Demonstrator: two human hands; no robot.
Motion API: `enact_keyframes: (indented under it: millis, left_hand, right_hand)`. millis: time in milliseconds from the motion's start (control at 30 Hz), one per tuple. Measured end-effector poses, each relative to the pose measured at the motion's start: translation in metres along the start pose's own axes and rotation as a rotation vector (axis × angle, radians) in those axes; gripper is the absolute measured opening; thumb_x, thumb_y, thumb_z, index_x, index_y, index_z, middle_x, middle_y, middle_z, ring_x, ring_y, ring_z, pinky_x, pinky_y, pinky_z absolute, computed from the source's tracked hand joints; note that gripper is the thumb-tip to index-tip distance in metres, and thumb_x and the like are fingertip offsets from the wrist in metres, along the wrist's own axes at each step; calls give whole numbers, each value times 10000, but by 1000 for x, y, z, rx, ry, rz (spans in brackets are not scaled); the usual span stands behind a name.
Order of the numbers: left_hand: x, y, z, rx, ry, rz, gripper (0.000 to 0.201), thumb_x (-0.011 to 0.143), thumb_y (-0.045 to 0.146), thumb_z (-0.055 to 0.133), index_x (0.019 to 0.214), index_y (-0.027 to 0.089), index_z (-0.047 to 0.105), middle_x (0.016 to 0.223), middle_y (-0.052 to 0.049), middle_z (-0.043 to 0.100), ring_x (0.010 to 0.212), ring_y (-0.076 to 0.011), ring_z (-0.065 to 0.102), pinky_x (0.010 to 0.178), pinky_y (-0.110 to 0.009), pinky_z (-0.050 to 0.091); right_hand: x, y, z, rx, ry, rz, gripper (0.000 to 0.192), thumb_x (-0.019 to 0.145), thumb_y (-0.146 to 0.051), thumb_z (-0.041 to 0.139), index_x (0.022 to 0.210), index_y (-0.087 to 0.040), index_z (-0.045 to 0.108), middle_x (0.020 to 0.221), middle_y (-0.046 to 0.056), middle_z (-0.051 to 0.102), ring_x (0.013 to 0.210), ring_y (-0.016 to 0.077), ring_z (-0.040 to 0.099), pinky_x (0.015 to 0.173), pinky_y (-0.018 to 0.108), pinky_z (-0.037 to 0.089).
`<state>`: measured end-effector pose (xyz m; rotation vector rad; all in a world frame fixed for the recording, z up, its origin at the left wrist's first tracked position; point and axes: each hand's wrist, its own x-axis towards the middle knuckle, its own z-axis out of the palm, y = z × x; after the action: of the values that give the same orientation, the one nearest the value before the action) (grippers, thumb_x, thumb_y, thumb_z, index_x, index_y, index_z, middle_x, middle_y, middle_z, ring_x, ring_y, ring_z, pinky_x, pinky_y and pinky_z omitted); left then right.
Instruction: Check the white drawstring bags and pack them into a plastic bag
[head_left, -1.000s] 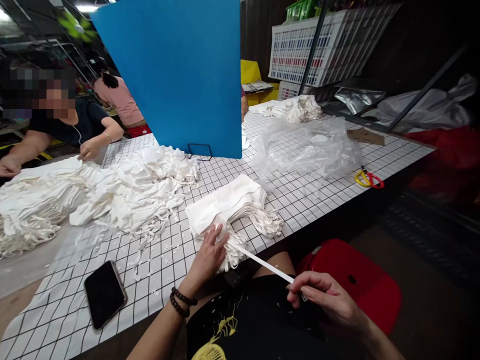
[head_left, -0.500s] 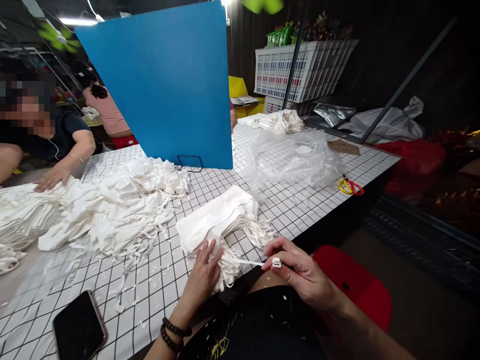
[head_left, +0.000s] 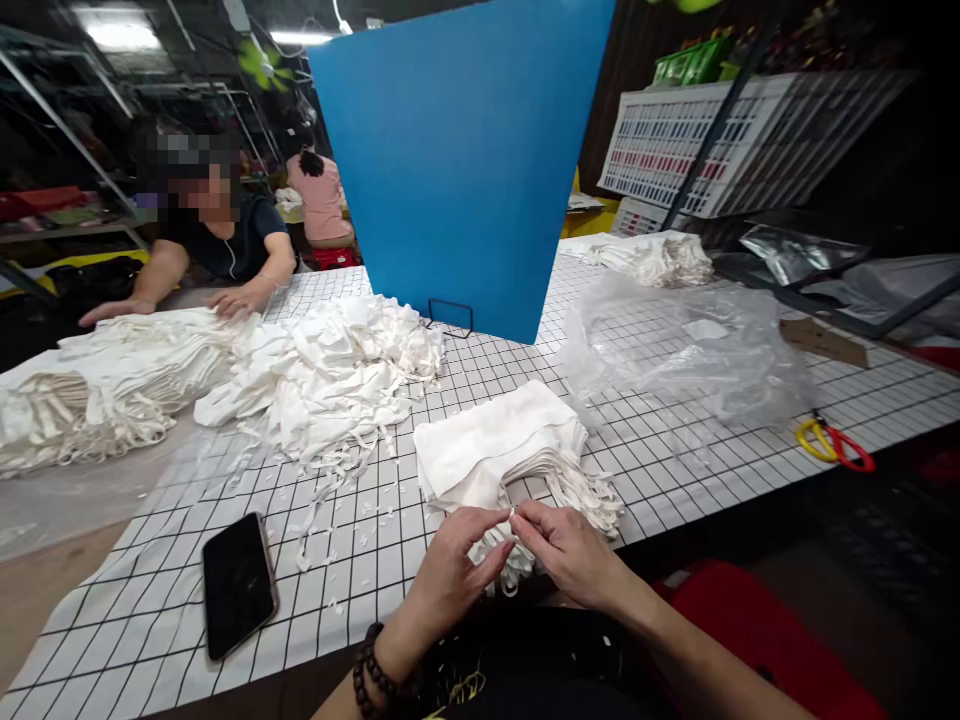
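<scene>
A folded stack of white cloth pieces point(head_left: 502, 430) with many thin straps lies on the table in front of me. Over the strap ends at its near edge, my two hands meet at the fingertips. The thumb and fingers of my right hand point(head_left: 574, 555) pinch a small white strap end point(head_left: 512, 513). My left hand point(head_left: 454, 565) touches that spot with its index fingertip, its thumb held apart below. Part of the strap is hidden behind my fingers. Loose straps point(head_left: 517, 570) hang beneath both hands at the table edge.
A tangled heap of white cloth point(head_left: 330, 370) and a phone point(head_left: 238, 585) lie to the left. A co-worker's hands rest on another white stack point(head_left: 150, 350). A blue board point(head_left: 457, 170) stands behind. Clear plastic point(head_left: 675, 340) and red-and-yellow-handled scissors point(head_left: 834, 443) are at right.
My left hand has lifted off the stack and moved to my right hand's fingertips. My right hand has come in toward the stack, and the stretched strap has slackened. The view has swung left.
</scene>
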<state>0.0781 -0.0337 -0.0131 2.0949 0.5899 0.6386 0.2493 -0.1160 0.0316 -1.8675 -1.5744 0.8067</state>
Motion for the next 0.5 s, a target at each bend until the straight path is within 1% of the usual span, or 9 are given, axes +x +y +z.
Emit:
enact_keyframes:
  millis: [67,133,200,233,300,367,433,500]
  left_hand:
    - [0,0,2,-181,-1,-126,263,885,331,567,1123,250,643,1066,-53,684,982,-198,623,895,-351,505]
    - [-1,-4,6,-416,-13,-248,282,892,352,556,1129,226,643,1099,-61,681,993,-200,630,891,-339,507]
    - [-2,-9,9,-575,-33,-313,305,898,360,547,1143,204,638,1117,-73,677,1006,-206,634,895,-335,507]
    - [-3,-12,9,-581,-36,-318,298,897,360,548,1128,201,648,1098,-73,683,994,-206,639,887,-333,509]
    - [-2,-16,7,-452,-17,-282,245,895,347,551,1051,212,685,1017,-59,704,930,-194,649,849,-323,517]
    - [4,-22,3,-218,51,-197,203,896,314,546,1006,230,695,954,-46,702,893,-186,638,826,-327,517]
    - [15,-32,-1,32,157,-96,205,892,270,542,1045,238,673,984,-54,676,945,-200,604,861,-363,503]
    - [30,-45,-3,245,239,-20,270,872,230,556,1133,224,628,1077,-79,629,1033,-226,554,917,-407,480]
  right_hand:
    - [4,1,3,2,-44,-5,301,944,-398,379,786,-223,566,621,-28,542,580,128,496,546,236,294]
    - [5,2,5,28,-94,-2,274,944,-390,382,889,-247,609,676,-25,596,620,135,534,568,233,321]
    - [6,3,6,58,-138,-5,266,942,-380,390,943,-257,626,732,-15,630,665,145,562,596,234,347]
    - [6,5,8,68,-144,-5,267,939,-375,394,938,-250,630,741,-9,635,675,149,565,604,237,354]
    - [8,10,11,80,-126,-1,273,931,-372,404,863,-223,623,719,0,621,661,148,550,600,239,359]
    - [13,16,15,131,-86,16,283,920,-375,421,773,-200,588,682,-3,586,646,138,524,593,234,365]
    - [25,22,19,252,-48,62,292,900,-386,451,718,-183,557,658,-9,557,621,121,501,566,222,375]
    - [41,26,23,454,-37,172,273,862,-396,495,723,-170,558,642,-11,554,543,104,476,483,213,375]
